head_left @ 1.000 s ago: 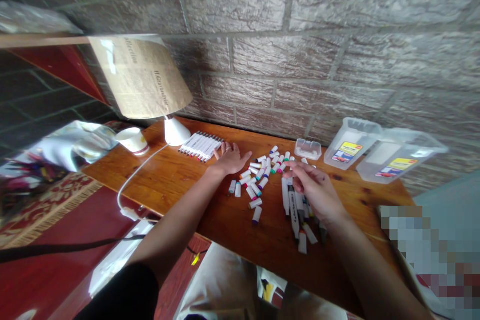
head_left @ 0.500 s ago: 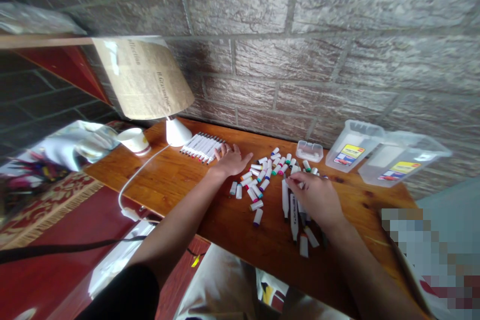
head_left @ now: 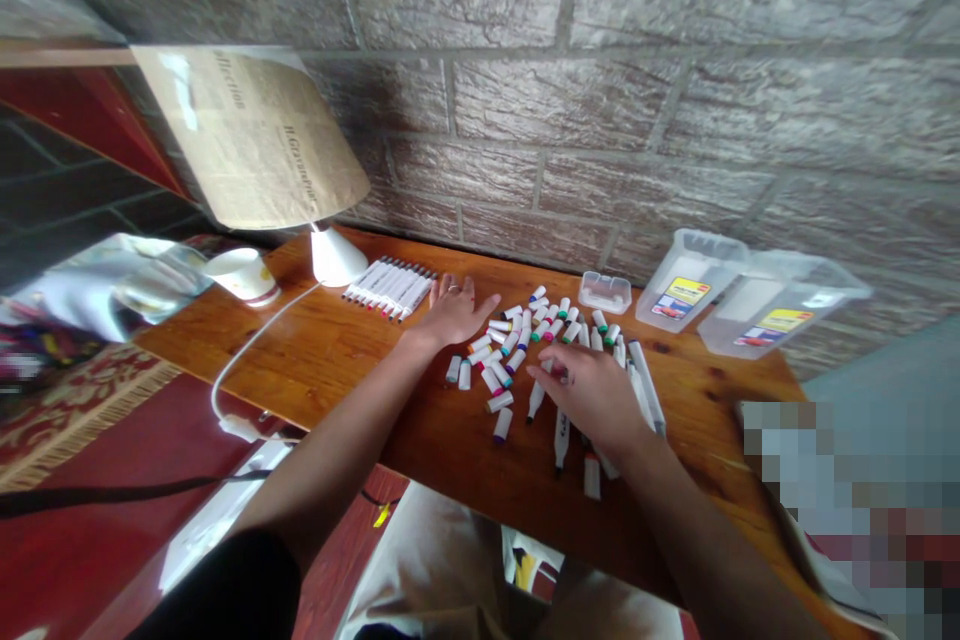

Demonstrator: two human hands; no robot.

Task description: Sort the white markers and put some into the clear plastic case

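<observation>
My left hand (head_left: pixel 454 312) rests on the table with its fingers spread, just right of a neat row of white markers (head_left: pixel 394 288). Nothing is held in it. My right hand (head_left: pixel 596 395) is closed, thumb and forefinger on the upper end of a white marker (head_left: pixel 535 402), which slants with its dark tip toward me. Beneath and beside that hand lie more loose markers (head_left: pixel 562 440), partly hidden by it. Between my hands is a scatter of white marker caps (head_left: pixel 491 380) with coloured ends. A few caps (head_left: pixel 592 475) lie nearer the front edge.
A lamp (head_left: pixel 337 258) and a paper cup (head_left: pixel 244 277) stand at the left of the wooden table (head_left: pixel 315 360). A white cord crosses it. Back right are a small clear case (head_left: pixel 604 292) and two clear plastic bins (head_left: pixel 686 290). A brick wall (head_left: pixel 600 100) rises behind.
The view has shifted a little. My right hand has moved slightly left, and the marker at its fingertips has shifted left and tilted. My left hand stays spread beside the row.
</observation>
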